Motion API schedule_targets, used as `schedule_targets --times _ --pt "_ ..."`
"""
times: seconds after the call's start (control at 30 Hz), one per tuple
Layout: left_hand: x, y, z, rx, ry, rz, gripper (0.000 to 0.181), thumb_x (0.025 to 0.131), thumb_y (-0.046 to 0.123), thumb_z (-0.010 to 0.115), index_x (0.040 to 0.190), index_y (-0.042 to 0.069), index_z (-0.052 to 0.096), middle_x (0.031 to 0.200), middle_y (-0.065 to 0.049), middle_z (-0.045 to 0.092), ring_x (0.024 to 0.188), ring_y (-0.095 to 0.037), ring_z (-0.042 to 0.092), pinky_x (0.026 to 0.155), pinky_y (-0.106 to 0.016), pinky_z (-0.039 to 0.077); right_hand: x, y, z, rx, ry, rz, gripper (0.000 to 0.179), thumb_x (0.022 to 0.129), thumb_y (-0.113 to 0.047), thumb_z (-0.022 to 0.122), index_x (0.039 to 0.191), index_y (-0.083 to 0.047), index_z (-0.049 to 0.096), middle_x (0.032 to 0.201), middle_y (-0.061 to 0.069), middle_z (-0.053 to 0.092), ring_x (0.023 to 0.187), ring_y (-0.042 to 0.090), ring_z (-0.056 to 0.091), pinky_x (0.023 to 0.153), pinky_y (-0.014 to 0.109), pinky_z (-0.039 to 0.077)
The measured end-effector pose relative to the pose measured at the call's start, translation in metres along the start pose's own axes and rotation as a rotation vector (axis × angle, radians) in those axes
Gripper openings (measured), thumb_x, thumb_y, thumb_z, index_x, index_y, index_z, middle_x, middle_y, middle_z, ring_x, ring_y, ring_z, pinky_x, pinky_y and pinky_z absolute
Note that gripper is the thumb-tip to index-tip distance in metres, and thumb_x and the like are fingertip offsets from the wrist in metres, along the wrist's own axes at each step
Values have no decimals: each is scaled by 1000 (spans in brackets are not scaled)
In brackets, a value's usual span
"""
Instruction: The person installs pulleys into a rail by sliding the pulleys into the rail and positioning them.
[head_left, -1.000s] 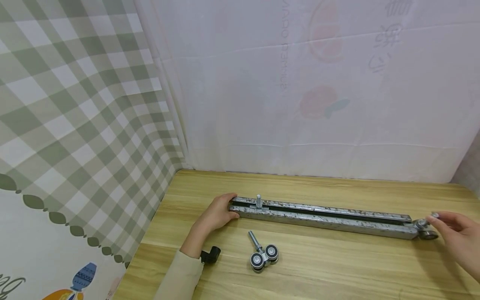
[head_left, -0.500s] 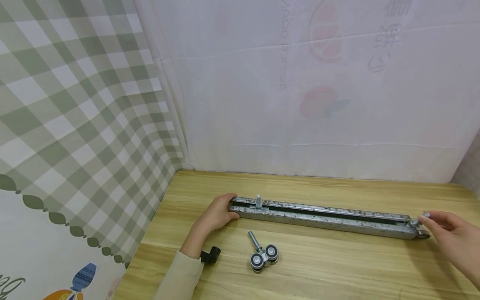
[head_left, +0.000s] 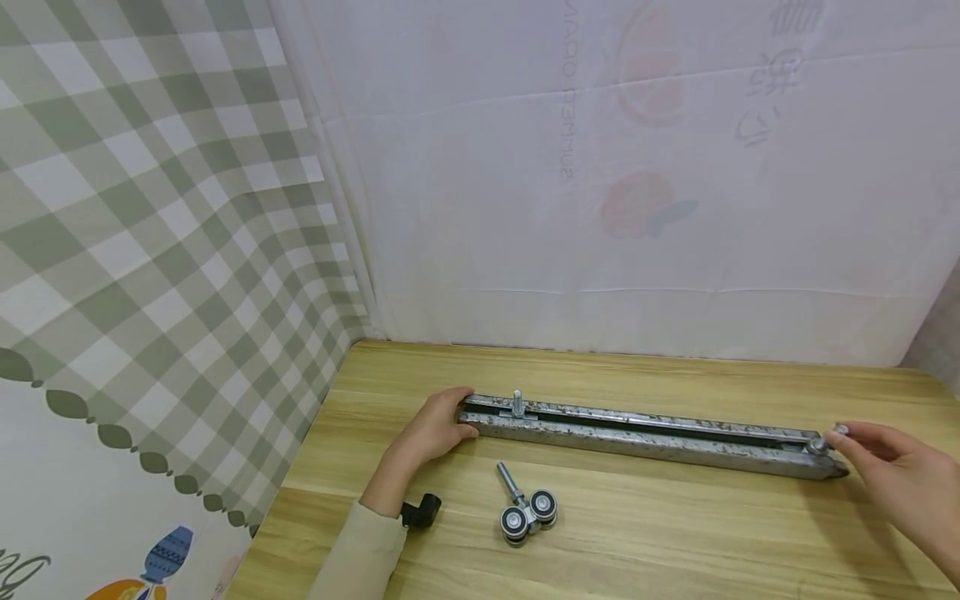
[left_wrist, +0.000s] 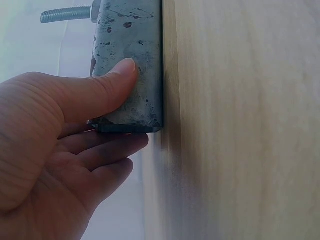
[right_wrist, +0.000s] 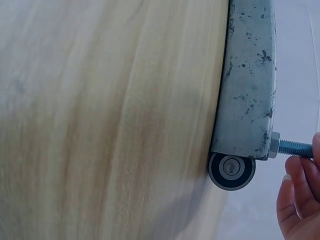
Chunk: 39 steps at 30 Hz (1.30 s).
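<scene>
Head view: your left hand (head_left: 431, 427) grips one end of the slotted rail (head_left: 637, 443), which lies on the wooden table (head_left: 675, 542). At the other end your right hand (head_left: 900, 471) pinches the stud of a roller carriage (head_left: 817, 447), partly in the rail's mouth. Step in hand, by my reading: seating that carriage. Next move probably calls for a straight push along the slot, stud upright, rail braced. A second stud (head_left: 517, 404) stands in the slot near your left hand; its lower part is hidden inside. Loose carriage (head_left: 528, 508) lies in front of the rail. Black piece (head_left: 423, 510) by your left wrist: partly covered, can't identify.

Left wrist view: thumb flat along the rail's side, fingers bent behind its end; fingertips partly shadowed.

Right wrist view: one wheel (right_wrist: 231, 167) pokes past the rail end. Fingertips meet the threaded stud; thumb mostly cut off by the frame edge. Inner wheels can't be seen.
</scene>
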<state>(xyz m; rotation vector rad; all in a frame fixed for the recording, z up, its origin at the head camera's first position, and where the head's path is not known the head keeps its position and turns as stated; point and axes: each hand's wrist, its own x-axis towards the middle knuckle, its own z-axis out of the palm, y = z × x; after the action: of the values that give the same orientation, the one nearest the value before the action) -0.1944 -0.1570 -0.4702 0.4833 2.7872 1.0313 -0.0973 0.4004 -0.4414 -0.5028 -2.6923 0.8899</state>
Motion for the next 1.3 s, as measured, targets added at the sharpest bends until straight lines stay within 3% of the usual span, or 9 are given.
schedule_targets --times 0.27,0.5,0.53,0.63,0.8,0.83,1.03,1.17,1.3 --pt "-1 1 0 -12 -1 -8 65 90 8 84 147 -3 55 146 -22 59 137 -38 54 114 -52 46 -1 1 2 10 24 -80 49 101 -28 72 123 16 66 77 -41 51 68 -27 38 51 12 40" --pt "0 0 0 -7 -2 1 64 90 8 84 146 -3 55 145 -21 59 136 -38 55 113 -51 47 -4 -3 5 17 68 -170 39 97 -18 77 115 16 69 74 -40 53 68 -28 38 51 9 38" --pt "0 0 0 -7 -2 1 64 90 8 84 146 -3 55 145 -21 59 136 -38 55 113 -51 47 -4 -3 6 13 69 -177 39 98 -18 77 116 15 70 76 -44 48 69 -28 38 51 8 38" --pt "0 0 0 -5 -2 2 64 90 8 84 146 -3 56 144 -21 60 135 -37 56 113 -51 47 -6 -4 8 14 61 -207 37 98 -18 77 114 14 70 77 -38 54 69 -25 40 50 11 40" --pt "0 2 0 -9 2 17 62 88 5 85 143 -5 58 139 -22 63 131 -36 59 112 -50 48 -8 -5 11 7 40 -199 38 99 -19 75 116 14 70 78 -7 72 66 -20 45 47 17 44" --pt "0 2 0 -11 4 20 62 87 5 85 142 -6 58 138 -22 64 130 -36 59 111 -50 48 -8 -5 12 8 38 -191 38 100 -20 75 117 14 70 79 -6 72 66 -20 45 47 17 44" --pt "-1 3 -1 -15 6 2 63 88 6 85 143 -5 57 140 -22 62 132 -36 58 112 -50 47 -10 -8 12 36 38 -178 40 99 -22 75 116 13 71 78 -36 57 67 -22 46 47 16 45" --pt "-1 3 -1 -17 6 -1 63 88 5 85 143 -5 57 140 -22 62 132 -37 58 113 -51 47 -11 -12 14 65 42 -193 39 98 -22 77 115 13 72 79 -44 53 69 -26 46 49 13 46" --pt "-1 3 -1 -17 5 4 62 88 5 85 143 -5 58 139 -22 63 131 -36 59 113 -50 47 -11 -14 17 64 42 -194 40 97 -24 78 115 12 73 79 -42 55 70 -28 45 50 12 45"
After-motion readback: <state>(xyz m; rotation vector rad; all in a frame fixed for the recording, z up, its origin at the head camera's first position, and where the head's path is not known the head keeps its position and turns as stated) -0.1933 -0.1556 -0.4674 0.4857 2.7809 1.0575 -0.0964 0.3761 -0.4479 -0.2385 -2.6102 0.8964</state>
